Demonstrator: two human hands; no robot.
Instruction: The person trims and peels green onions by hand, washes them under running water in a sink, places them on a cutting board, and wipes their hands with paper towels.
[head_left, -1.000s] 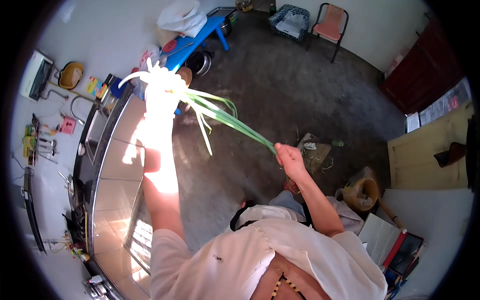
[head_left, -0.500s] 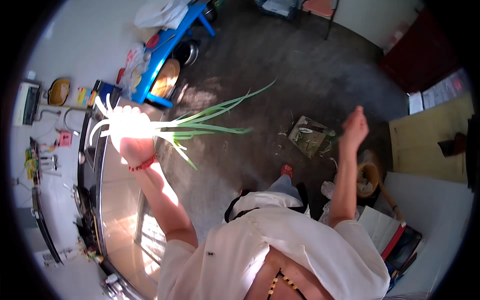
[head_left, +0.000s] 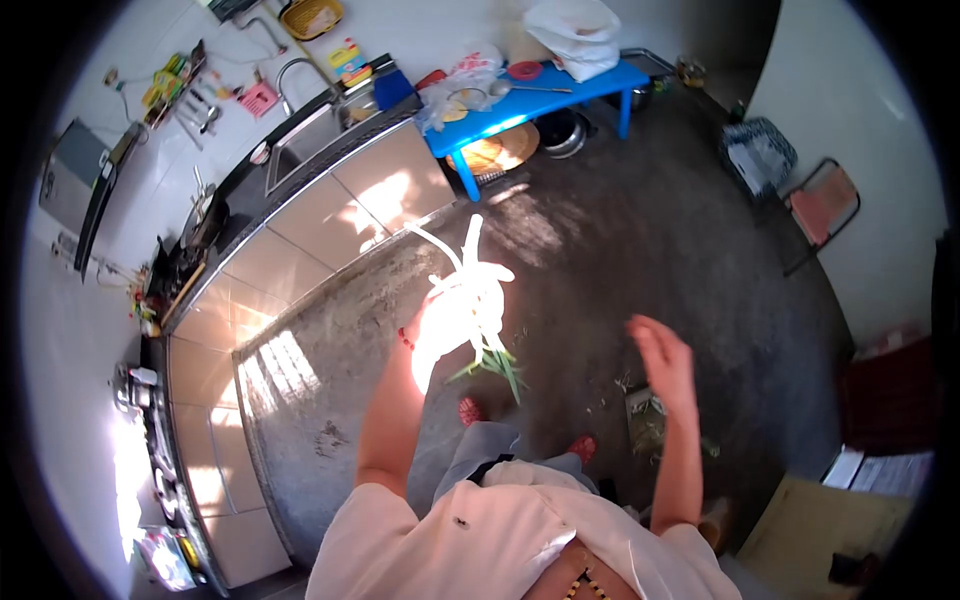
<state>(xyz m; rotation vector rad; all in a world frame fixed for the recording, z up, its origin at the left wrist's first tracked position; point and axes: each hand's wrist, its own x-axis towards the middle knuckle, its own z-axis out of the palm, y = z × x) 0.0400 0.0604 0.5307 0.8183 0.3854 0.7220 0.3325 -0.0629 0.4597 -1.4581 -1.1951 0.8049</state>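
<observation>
One left hand [head_left: 455, 315], closed round a bunch of green onions [head_left: 495, 362], glare washing out the fingers; red bracelet [head_left: 405, 338] at the wrist. One right hand [head_left: 664, 360], released, loosely open, fingers slightly bent, well apart from the bunch. Bunch position: in the air above the floor [head_left: 590, 260], before the body. Long axis: roughly away from the body, white ends toward the blue desk [head_left: 545, 100], green tips toward the red shoes [head_left: 471, 411].

A red bracelet [head_left: 405, 339] sits behind the left hand [head_left: 458, 308]; below it are red shoes [head_left: 470, 411], grey-blue trousers [head_left: 478, 447], a cream short-sleeved shirt [head_left: 465, 545]
</observation>
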